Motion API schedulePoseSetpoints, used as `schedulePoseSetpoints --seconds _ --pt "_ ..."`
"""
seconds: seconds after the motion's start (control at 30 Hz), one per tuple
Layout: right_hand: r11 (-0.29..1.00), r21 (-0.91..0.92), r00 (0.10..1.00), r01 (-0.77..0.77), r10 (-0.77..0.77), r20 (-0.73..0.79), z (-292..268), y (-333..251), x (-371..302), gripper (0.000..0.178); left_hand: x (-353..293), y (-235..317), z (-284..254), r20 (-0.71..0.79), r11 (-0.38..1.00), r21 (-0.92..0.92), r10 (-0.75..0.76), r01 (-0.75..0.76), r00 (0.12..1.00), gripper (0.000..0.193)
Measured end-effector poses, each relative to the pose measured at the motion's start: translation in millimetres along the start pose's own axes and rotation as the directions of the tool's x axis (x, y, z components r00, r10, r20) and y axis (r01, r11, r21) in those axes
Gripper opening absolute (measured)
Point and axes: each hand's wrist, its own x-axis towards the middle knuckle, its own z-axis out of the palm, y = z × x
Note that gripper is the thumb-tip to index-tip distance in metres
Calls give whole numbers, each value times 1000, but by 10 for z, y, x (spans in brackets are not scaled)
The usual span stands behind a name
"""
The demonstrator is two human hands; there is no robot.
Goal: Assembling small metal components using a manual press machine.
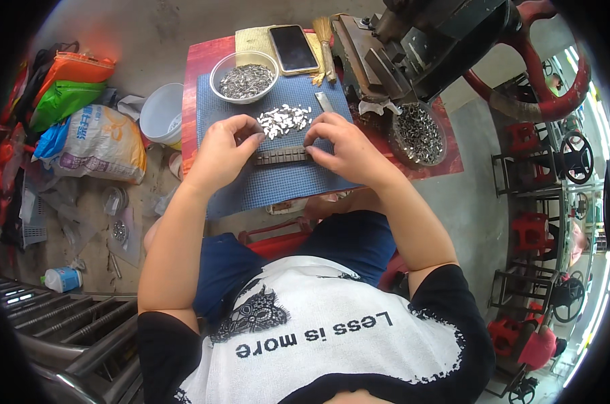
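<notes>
On and around your one counter (200,59) you have one slotted metal strip (281,156), one blue mat (251,190), two bowls (235,100) (444,141), one phone (294,50), one brush (326,54), one press (446,34) and one white bucket (150,116); your loose white pieces (283,122) run to dozens, too many to count exactly

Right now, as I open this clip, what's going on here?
A seated person has both bare hands at a slotted metal strip on a blue mat: the left hand by its left end, the right hand at its right. Whether either grips it is unclear. Just beyond lies a loose pile of small shiny pieces; behind that stands a clear bowl holding many more small pieces.
</notes>
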Motion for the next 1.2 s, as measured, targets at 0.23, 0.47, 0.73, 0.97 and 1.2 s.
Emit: schedulePoseSetpoints --seconds 0.23,0.47,0.73,0.97,1.2 --pt "998 -38 999 -45 46 24 91 -53 -11 13 -121 52 55 77 988 148 33 -44 997 15" --pt "994 40 995 -101 101 20 68 -77 59 13 -112 -3 19 127 964 232 101 -129 987 18" --pt "963 -267 995 30 -55 -84 251 39 390 11 -103 53 56 89 969 240 46 -66 995 18" --pt "963 -269 999 -30 20 -40 191 102 321 14 -93 68 105 102 955 282 67 -94 993 16" --pt "993 -104 998 48 -44 45 21 -29 209 14 36 3 47 1 974 177 141 -139 990 14"
